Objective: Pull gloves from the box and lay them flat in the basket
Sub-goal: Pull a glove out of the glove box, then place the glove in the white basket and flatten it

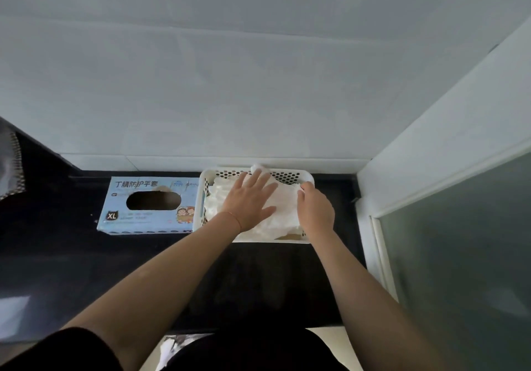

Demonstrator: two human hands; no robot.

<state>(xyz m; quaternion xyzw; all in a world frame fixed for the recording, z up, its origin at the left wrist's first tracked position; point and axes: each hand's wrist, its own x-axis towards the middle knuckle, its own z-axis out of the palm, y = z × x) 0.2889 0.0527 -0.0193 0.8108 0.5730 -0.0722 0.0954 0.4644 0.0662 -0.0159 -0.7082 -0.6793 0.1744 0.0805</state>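
On the black counter (86, 255), a white perforated plastic basket (290, 174) holds a pile of white thin gloves (283, 215). Left hand (248, 199) presses them flat, fingers spread wide. Right hand (315, 212), at the pile's three o'clock, pinches a glove edge. At nine o'clock, touching the basket, lies the light-blue cardboard glove box (149, 206).

Dark glossy black countertop (71, 270), butts against a white tiled wall at the back. Two items sit directly on it: light-blue cardboard glove box (149, 206) with oval top opening, marked XL, and white perforated plastic basket (201, 198) just right of it, sides touching.
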